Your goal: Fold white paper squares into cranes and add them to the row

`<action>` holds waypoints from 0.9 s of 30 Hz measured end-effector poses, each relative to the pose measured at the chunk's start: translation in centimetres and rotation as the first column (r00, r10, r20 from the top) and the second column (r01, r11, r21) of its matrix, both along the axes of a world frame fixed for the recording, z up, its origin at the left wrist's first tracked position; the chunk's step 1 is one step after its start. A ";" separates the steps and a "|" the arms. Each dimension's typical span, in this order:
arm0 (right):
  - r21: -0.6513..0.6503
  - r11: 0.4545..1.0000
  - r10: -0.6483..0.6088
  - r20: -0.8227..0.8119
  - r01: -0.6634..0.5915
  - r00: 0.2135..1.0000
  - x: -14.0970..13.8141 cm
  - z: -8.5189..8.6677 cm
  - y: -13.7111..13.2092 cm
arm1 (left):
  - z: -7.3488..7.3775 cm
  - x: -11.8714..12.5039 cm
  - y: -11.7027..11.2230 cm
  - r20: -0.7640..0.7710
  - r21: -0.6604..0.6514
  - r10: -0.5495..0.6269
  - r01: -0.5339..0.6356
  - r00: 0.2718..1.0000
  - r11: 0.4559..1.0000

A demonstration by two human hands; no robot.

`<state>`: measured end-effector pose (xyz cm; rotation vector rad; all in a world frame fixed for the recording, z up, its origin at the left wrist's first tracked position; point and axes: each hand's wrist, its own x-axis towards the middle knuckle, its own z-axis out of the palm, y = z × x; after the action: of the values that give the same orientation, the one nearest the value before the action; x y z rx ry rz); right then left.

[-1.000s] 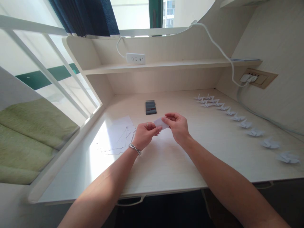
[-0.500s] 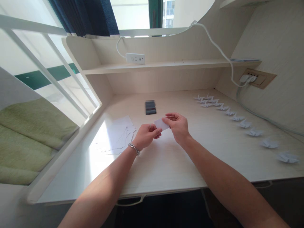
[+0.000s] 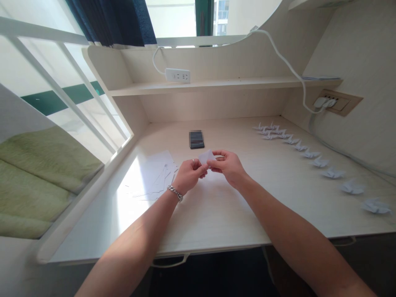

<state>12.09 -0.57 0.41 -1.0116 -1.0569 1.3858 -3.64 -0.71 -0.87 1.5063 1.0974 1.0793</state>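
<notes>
A small folded piece of white paper (image 3: 207,156) is held above the desk between both hands. My left hand (image 3: 191,173), with a ring and a chain bracelet, pinches its lower left edge between thumb and fingers. My right hand (image 3: 227,166) grips the paper's right side, thumb and fingertips closed on it. The two hands' fingertips nearly meet at the lower edge. Left of my left hand lies a spread of white paper sheets (image 3: 154,173), partly in bright sunlight. Several white folded paper cranes (image 3: 318,161) stand in a line along the desk's right side.
A dark phone (image 3: 196,139) lies on the pale desk (image 3: 216,222) beyond my hands. On the shelf (image 3: 213,84) rests a white power strip (image 3: 177,75). A white cable (image 3: 287,64) runs to the wall socket (image 3: 338,102) at right. White railings (image 3: 52,78) edge the left.
The paper has turned and now shows a pointed top rather than a flat square. My right hand has moved left and slightly down along it, closer to my left hand.
</notes>
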 end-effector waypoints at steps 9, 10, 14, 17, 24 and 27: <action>0.038 0.999 -0.023 -0.017 0.024 1.000 0.0 -0.1 0.0 | 0.2 -0.1 -0.2 0.067 -0.092 -0.019 0.025 0.998 0.995; 0.044 0.999 0.000 -0.027 0.001 1.000 -0.1 -0.1 0.0 | 0.2 0.0 -0.2 0.079 -0.079 0.007 -0.001 0.997 0.997; 0.073 0.997 0.022 -0.006 -0.022 1.000 -0.3 -0.2 -0.1 | 0.1 0.2 -0.1 0.092 -0.067 0.074 -0.068 0.993 0.995; 0.061 0.997 -0.045 0.004 0.045 0.999 -0.3 -0.1 -0.1 | 0.2 0.3 -0.2 0.085 -0.086 0.063 -0.055 0.994 0.995; 0.037 0.983 -0.174 -0.151 0.181 0.973 0.1 0.4 0.2 | 0.5 0.8 -0.7 0.132 -0.088 0.054 -0.042 0.990 0.995; 0.045 0.978 -0.193 -0.160 0.203 0.968 0.4 0.4 0.6 | 0.4 0.9 -0.6 0.123 -0.089 0.072 -0.062 0.990 0.994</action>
<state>12.54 0.01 0.80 -0.9231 -0.8538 1.2405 -2.73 -1.32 -0.49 1.3238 1.0983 1.1437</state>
